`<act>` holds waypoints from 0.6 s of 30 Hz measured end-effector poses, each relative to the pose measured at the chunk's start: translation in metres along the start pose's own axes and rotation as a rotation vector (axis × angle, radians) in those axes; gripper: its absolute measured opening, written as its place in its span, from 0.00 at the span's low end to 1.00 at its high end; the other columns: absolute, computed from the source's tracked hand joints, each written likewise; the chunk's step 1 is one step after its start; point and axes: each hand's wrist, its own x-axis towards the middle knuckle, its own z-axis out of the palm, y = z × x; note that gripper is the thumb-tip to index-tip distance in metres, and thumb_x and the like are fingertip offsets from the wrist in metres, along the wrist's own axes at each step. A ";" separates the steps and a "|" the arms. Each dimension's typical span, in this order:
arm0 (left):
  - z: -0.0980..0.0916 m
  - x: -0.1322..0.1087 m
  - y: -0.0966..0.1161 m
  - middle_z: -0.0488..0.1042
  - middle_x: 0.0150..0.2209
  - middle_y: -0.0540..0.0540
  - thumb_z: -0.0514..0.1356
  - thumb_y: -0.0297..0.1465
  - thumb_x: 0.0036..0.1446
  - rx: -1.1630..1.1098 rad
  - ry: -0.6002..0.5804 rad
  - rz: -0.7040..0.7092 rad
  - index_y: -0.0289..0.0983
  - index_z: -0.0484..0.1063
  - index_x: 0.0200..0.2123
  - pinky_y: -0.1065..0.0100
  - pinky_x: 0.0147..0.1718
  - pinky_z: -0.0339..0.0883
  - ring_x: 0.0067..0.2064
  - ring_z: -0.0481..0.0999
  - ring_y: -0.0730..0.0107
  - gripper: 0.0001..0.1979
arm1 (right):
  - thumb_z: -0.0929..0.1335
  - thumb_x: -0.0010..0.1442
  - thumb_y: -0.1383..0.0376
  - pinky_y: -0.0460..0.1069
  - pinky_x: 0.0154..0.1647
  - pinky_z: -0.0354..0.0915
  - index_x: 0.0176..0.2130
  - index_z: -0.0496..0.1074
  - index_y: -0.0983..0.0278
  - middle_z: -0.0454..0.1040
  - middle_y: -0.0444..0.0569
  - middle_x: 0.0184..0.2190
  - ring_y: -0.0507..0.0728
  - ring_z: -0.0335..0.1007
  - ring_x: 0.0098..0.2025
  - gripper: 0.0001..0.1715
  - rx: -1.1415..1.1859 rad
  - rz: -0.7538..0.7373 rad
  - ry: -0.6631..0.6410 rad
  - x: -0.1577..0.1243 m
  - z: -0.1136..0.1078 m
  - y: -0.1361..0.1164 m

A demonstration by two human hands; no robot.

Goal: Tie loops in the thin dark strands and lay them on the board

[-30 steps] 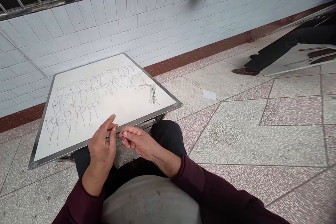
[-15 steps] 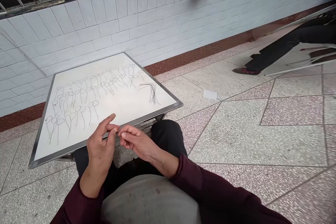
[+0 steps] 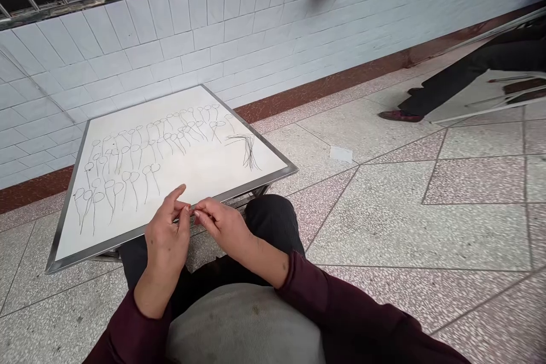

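Thumb and index finger of my left hand [image 3: 168, 244] are pinched at the table's near edge, the other fingers partly raised. My right hand [image 3: 228, 233] pinches just beside it, the fingertips of both almost touching. What lies between them is too small to make out. On the white table [image 3: 196, 173] with a grey metal rim, several thin dark wires with looped ends [image 3: 130, 182] lie in rows. A bundle of loose straight wires [image 3: 248, 152] rests near the right corner.
Beyond the table stands a white tiled wall [image 3: 170, 28] with a barred window. My knee [image 3: 273, 219] is under the table's near edge. At the right are a seated person's legs [image 3: 452, 79] and a white paper [image 3: 340, 154] on the floor.
My right hand has turned palm-down, with its fingers curled further under. My left hand has shifted slightly to the right. The wires on the table have not moved.
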 end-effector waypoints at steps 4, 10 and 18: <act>0.004 0.001 -0.001 0.77 0.38 0.49 0.55 0.33 0.61 0.019 0.009 -0.031 0.45 0.68 0.56 0.63 0.40 0.72 0.39 0.79 0.65 0.19 | 0.62 0.67 0.66 0.45 0.32 0.60 0.38 0.68 0.62 0.75 0.44 0.29 0.52 0.71 0.31 0.07 -0.219 -0.042 0.031 -0.002 0.004 -0.001; 0.007 0.004 -0.010 0.76 0.37 0.48 0.55 0.32 0.61 -0.053 -0.006 -0.050 0.45 0.69 0.55 0.62 0.42 0.72 0.39 0.79 0.65 0.19 | 0.62 0.67 0.68 0.45 0.32 0.59 0.38 0.69 0.63 0.74 0.44 0.28 0.53 0.70 0.31 0.08 -0.373 -0.109 0.051 -0.003 0.008 0.003; 0.000 0.009 -0.016 0.75 0.37 0.50 0.55 0.31 0.60 -0.118 -0.002 -0.112 0.46 0.71 0.52 0.63 0.39 0.72 0.36 0.80 0.67 0.16 | 0.62 0.68 0.68 0.44 0.35 0.62 0.37 0.67 0.62 0.74 0.44 0.29 0.52 0.70 0.32 0.07 -0.222 -0.161 -0.015 -0.006 0.006 0.011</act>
